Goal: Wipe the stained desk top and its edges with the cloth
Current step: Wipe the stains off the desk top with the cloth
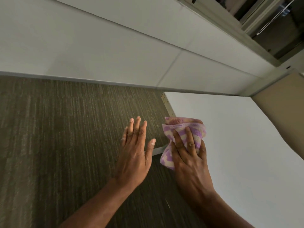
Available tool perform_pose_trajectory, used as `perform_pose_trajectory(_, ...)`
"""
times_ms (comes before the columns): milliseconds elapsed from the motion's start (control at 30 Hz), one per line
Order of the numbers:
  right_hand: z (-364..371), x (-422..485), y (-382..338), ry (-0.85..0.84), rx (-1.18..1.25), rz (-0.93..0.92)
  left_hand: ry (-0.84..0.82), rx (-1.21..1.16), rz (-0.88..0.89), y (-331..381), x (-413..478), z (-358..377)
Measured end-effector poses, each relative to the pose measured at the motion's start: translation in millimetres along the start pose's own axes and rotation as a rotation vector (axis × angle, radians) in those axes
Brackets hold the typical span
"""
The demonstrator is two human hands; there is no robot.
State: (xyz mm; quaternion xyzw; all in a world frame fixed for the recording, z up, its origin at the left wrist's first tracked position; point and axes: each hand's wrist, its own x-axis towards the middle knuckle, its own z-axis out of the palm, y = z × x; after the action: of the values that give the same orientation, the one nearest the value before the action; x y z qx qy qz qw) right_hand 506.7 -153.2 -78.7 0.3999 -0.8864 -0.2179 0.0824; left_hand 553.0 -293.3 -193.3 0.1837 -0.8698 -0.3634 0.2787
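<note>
The white desk top (230,137) fills the right half of the view, and its left edge (167,104) runs from the wall toward me. My right hand (189,155) presses a bunched purple and cream patterned cloth (195,129) onto that left edge, with part of the cloth hanging over the side. My left hand (136,150) hovers flat with its fingers spread, just left of the desk edge and above the floor, holding nothing. No stains show on the visible desk surface.
Dark brown streaked carpet (65,137) covers the floor on the left. A white panelled wall (115,55) stands behind the desk. A metal-framed window or shelf unit (271,27) sits at the top right, and a beige panel (283,99) borders the desk's far right.
</note>
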Motion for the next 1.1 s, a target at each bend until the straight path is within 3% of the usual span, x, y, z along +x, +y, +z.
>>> perform_pose_trajectory(600,0.2,106.2,-2.3,-0.048,-0.027,-0.07,-0.043,0.059,0.013,-30.7,65.0,1.5)
perform_pose_trajectory(1100,-3.2,170.3,-13.9,-0.064,-0.077,-0.033,-0.013,0.074,0.002,-60.0,58.3,-13.9)
